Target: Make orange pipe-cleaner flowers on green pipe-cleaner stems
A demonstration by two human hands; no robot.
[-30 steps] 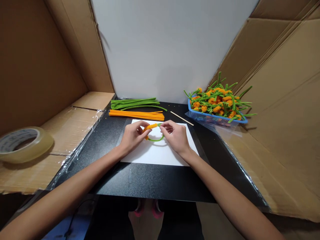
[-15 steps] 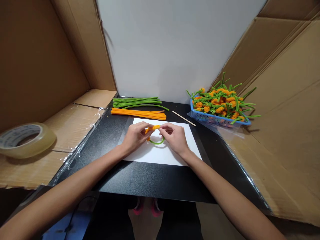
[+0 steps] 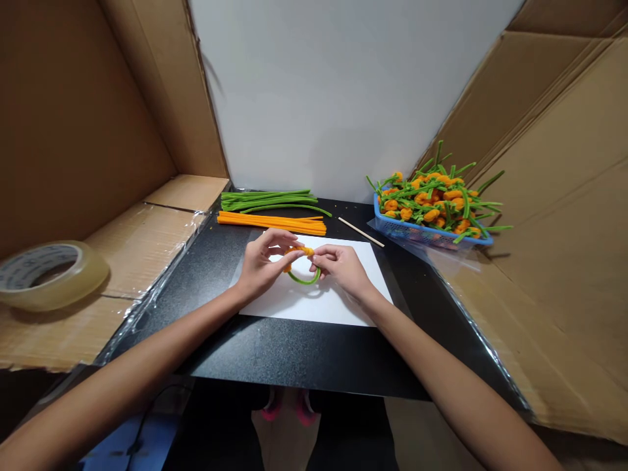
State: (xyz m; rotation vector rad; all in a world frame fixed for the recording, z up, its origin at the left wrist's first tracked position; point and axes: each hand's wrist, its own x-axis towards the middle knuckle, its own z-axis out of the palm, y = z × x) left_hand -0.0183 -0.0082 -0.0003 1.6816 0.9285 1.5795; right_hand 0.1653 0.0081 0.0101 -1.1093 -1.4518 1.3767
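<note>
Cardboard walls close in the workspace on the left and right, with a plain white backdrop standing at the far end. A black table fills the middle, and a white sheet lies flat on it.

On the cardboard ledge to the left sits a roll of clear tape, well apart from the hands. At the table's far right a blue basket is heaped with finished orange-and-green pieces, their green stems sticking out over the rim. Along the far edge lie green stems in a bundle, and just in front of them orange stems, both roughly parallel to the sheet's far edge. A thin wooden stick lies slantwise between the orange stems and the basket.

Above the sheet, the left hand and the right hand meet, fingertips almost touching. Between them they pinch a small orange coil, the left hand's thumb and fingers closed on its left end, the right hand's fingertips closed on its right end. From the coil a green loop curves down, hanging just over the sheet between the two hands.
</note>
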